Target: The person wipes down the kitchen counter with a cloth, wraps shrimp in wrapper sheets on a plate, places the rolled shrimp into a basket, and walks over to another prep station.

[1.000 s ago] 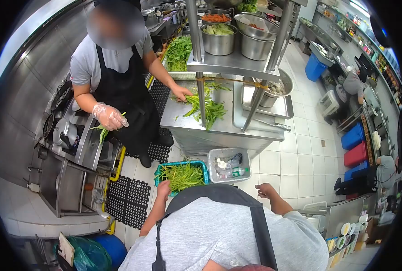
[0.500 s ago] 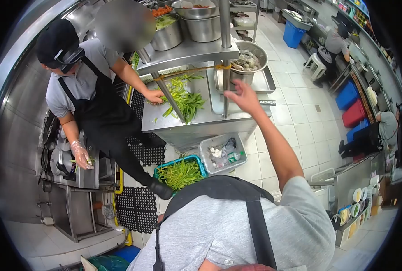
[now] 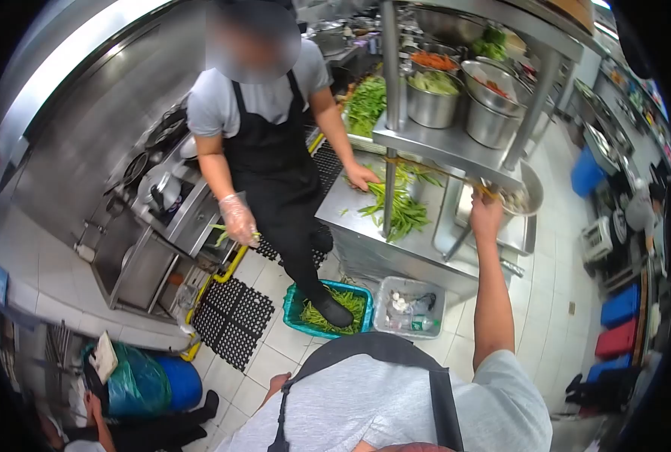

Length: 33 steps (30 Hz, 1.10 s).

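Note:
My right hand [image 3: 487,216] is closed around a metal shelf post [image 3: 458,247] just below the upper shelf, where an orange string [image 3: 433,170] is tied. Beside it sits a metal bowl [image 3: 530,188] of pale food, partly hidden by the shelf and my hand. My left hand [image 3: 277,382] hangs low beside my apron; its fingers are too small and hidden to make out. Leafy green stalks [image 3: 405,211] lie on the steel counter [image 3: 348,212] left of the post. A co-worker's bare hand rests on these stalks; their gloved hand holds a few green pieces.
The co-worker's shoe [image 3: 334,311] overlaps a teal basket [image 3: 290,320] of green stalks. Next to it stands a clear plastic bin [image 3: 442,320] with a bottle inside. Metal pots [image 3: 432,110] fill the shelf. Another person is at lower left, by a blue barrel [image 3: 178,384].
My view has turned left. My right hand, open and reaching before, has closed at the post. The co-worker's foot has shifted over the teal basket. My left hand has come into view.

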### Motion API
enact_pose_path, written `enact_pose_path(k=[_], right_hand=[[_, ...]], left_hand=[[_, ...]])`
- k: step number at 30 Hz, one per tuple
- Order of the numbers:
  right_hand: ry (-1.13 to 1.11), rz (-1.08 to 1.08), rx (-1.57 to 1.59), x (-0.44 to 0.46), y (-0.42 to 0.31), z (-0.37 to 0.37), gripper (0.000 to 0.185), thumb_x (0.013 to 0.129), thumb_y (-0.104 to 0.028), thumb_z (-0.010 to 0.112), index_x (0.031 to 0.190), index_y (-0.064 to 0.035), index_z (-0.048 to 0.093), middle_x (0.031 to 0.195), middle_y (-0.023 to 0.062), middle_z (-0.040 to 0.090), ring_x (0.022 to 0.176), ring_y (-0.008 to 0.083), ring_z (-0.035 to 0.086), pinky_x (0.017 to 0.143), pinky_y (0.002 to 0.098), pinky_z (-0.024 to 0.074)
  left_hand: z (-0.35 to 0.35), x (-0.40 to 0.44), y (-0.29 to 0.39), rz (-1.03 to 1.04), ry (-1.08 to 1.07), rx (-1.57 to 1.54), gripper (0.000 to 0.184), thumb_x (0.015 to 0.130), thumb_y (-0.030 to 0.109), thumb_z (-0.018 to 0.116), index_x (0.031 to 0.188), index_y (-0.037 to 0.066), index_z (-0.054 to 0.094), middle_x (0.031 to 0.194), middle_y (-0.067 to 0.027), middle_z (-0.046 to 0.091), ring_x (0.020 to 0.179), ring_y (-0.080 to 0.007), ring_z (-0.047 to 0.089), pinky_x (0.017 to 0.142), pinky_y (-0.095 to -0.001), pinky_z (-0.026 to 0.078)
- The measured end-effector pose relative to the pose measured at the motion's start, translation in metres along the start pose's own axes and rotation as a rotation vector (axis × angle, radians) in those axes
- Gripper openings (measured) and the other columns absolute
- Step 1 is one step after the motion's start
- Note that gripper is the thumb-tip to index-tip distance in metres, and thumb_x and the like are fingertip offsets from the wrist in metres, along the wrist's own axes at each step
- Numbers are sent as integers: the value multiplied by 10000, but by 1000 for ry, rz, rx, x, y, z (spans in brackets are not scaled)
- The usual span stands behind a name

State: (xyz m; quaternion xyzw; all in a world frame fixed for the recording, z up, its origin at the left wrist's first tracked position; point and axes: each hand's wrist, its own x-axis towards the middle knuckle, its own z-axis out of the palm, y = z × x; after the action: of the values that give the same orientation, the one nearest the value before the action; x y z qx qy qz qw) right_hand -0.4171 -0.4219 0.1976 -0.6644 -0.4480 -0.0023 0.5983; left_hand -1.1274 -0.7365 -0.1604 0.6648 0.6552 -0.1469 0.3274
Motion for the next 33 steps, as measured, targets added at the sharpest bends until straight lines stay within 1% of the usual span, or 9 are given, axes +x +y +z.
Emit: enact_pose_path(k=[9,13,15,18,23,27,29,31,33], right_hand=[[57,-116,60,-8,-19,-1,274,1048,-200,702,1140,54,754,876,91,758,773,200,711,740,363,549],[19,-80,110,-8,-7,-3,266,1057,-202,697,1136,43,765,885,85,759,768,180,709,738,344,554],[16,-55,123,-7,-4,1,259,1057,-203,702,1126,36,775,886,80,764,758,170,707,733,338,557],[12,-47,103,-8,-5,2,279,1054,-231,713,1099,35,784,855,82,760,740,174,710,716,344,555],[-14,-25,93,-8,-16,-5,305,1055,-258,718,1095,36,787,845,89,759,733,177,712,706,352,554],[-21,-76,152,-6,-13,-4,308,1055,-264,723,1103,34,789,847,82,755,736,170,707,695,344,553],[-40,-20,182,-8,-11,-4,300,1057,-256,721,1106,31,791,840,69,747,730,159,698,687,330,552],[-41,-8,199,-8,-8,-2,290,1056,-244,719,1106,33,791,847,62,743,728,149,689,683,316,548],[-58,20,189,-5,-4,-1,285,1054,-233,717,1103,38,790,861,66,745,729,146,684,680,315,544]], left_hand=[[-5,-19,-14,-95,-46,-245,396,1006,305,695,1331,83,738,1032,-164,764,954,-358,736,854,-533,599],[-26,10,-14,-230,25,-679,406,993,301,741,1328,73,731,939,-142,760,861,-333,734,805,-525,606],[-38,26,6,-299,157,-856,352,989,323,771,1235,71,754,839,-78,672,766,-254,660,714,-479,591],[-80,22,57,-461,212,-1053,307,965,324,791,1159,86,787,870,-73,704,789,-227,675,706,-443,589],[-48,33,54,-354,365,-1005,363,994,384,731,1117,53,814,933,-106,776,783,-235,725,751,-378,594],[-20,9,15,-128,74,-249,551,1081,511,542,1033,32,810,953,-198,781,764,-305,772,750,-447,610],[4,-22,3,-85,59,-162,466,1070,462,586,964,62,800,911,-177,769,779,-305,773,734,-462,617],[30,-54,-13,-123,122,-674,339,1054,373,652,1016,60,777,835,-167,731,791,-312,773,709,-492,624],[35,-60,-10,-161,88,-664,315,1046,353,669,1056,53,766,853,-169,728,793,-309,767,709,-494,628]])
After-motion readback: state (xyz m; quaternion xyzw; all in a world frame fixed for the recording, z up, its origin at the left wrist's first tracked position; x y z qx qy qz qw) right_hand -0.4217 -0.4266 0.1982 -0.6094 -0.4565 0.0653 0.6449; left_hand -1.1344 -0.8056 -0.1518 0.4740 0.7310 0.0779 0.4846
